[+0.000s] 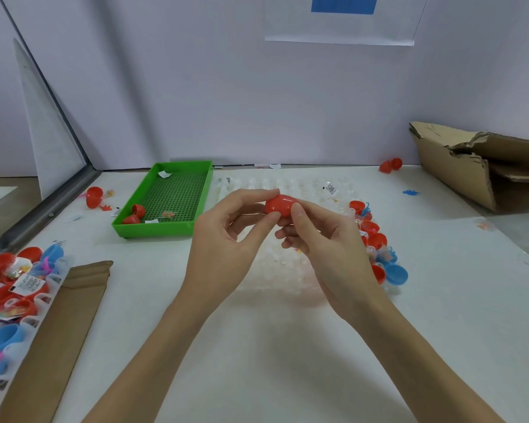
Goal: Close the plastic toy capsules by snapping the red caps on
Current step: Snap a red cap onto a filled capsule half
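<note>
Over a white bench (257,346), a red capsule (280,205) is pinched by both hands (226,239) (327,239); uneven finger pressure could cock the cap.

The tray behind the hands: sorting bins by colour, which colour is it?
Green, seen in the head view: the tray.
</note>
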`<action>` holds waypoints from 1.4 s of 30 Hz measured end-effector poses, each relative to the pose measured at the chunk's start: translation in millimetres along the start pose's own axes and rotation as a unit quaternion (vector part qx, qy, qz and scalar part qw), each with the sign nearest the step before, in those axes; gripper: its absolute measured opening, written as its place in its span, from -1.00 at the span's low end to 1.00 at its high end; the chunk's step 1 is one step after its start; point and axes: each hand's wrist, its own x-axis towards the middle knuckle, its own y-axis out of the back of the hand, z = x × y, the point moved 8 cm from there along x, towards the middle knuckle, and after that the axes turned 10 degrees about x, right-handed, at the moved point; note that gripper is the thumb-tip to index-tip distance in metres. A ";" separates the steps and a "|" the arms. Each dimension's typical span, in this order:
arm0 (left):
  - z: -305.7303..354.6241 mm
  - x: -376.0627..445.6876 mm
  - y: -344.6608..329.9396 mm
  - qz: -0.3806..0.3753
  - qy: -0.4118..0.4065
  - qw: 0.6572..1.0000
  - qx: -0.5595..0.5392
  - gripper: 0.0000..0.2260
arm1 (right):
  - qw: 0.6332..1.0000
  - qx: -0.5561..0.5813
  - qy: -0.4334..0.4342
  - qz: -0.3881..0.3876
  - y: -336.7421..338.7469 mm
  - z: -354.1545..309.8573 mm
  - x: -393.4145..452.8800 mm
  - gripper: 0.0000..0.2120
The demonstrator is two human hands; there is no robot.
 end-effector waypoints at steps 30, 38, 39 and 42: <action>5.2 -9.6 -12.3 -0.039 -0.137 0.973 0.183 -0.18 | 0.972 -0.219 0.049 0.067 10.8 1.2 -2.4 -0.87; 4.9 -9.5 -13.9 -0.044 -0.145 0.966 0.209 -0.16 | 0.980 -0.195 0.024 0.024 6.1 8.8 -4.0 -0.82; 5.0 -9.9 -13.9 -0.044 -0.145 0.966 0.208 -0.16 | 0.978 -0.205 0.026 0.023 6.3 8.4 -3.6 -0.82; 7.0 -10.4 -12.9 -0.037 -0.147 0.966 0.207 -0.20 | 0.971 -0.235 0.044 0.024 6.5 6.2 -3.3 -0.80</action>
